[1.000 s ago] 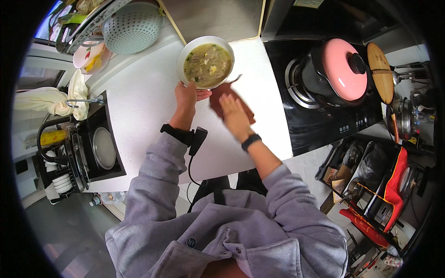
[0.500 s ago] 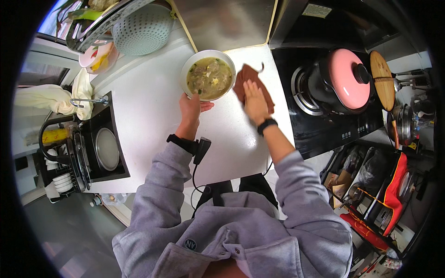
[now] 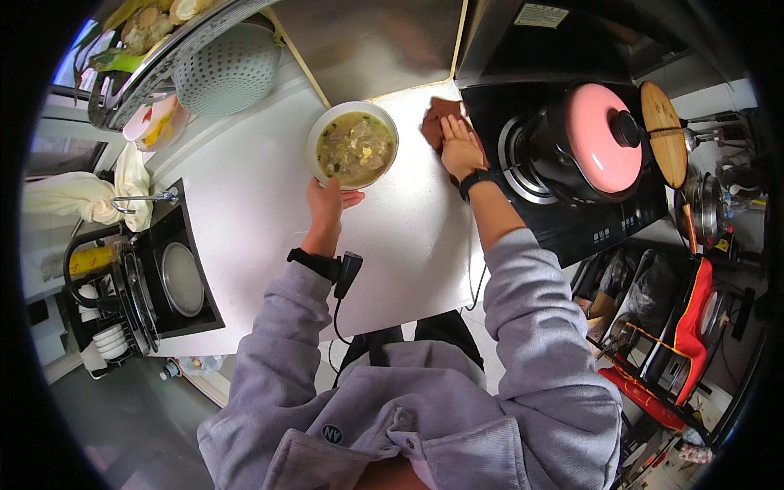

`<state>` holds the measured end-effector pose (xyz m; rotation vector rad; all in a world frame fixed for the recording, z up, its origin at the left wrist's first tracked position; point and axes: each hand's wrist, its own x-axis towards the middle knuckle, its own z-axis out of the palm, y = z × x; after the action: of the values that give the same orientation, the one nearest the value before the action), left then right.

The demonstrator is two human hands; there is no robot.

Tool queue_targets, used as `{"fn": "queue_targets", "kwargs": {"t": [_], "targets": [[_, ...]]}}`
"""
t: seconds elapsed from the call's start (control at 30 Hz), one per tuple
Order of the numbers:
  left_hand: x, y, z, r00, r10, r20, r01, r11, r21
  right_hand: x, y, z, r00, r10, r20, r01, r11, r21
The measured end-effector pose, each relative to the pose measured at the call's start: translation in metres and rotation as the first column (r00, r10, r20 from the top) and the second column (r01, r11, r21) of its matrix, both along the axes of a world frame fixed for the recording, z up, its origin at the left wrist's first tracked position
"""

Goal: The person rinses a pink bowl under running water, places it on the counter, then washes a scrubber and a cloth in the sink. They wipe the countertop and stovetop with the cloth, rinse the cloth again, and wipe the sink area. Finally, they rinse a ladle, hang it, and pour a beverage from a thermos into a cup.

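Observation:
My left hand [image 3: 325, 211] supports a white bowl [image 3: 311, 145] at its near side, the thumb along the rim and the fingers reaching beneath. Inside the bowl is a pale brown soup [image 3: 355, 151] with bits of meat, egg and green herbs. The fingers of my right hand [image 3: 463, 151] lie stretched out and flat on a brown cloth [image 3: 433, 122], pressing it down where the white counter [image 3: 392, 253] meets the black stove. Part of the cloth is hidden under that hand.
On the black gas stove [image 3: 572, 237] stands a dark pot with a pink lid [image 3: 603, 147]. A grey colander [image 3: 229, 69] sits at the back left. Left of the counter is a sink [image 3: 196, 286] holding a round metal pan [image 3: 182, 278]. Black cables hang at the counter's front edge.
My right hand and the brown cloth have slid right and slightly away, up to the stove's edge. The bowl stays in my left hand at about the same place on the counter.

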<state>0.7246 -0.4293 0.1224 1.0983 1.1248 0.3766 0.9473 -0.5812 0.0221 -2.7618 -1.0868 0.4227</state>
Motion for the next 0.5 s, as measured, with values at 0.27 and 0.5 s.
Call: {"fn": "queue_targets", "kwargs": {"t": [0.27,0.5], "targets": [[0.014,-0.018,-0.014,0.999,0.036,0.034,-0.035,0.999,-0.034,-0.066,-0.072,0.000,0.996,-0.024,0.092,0.007,0.984,0.177],[0.036,-0.036,-0.025,0.999,0.000,0.052,0.003,0.999,-0.041,-0.140,-0.156,0.021,0.992,-0.110,0.063,0.098,0.981,0.167]]}}
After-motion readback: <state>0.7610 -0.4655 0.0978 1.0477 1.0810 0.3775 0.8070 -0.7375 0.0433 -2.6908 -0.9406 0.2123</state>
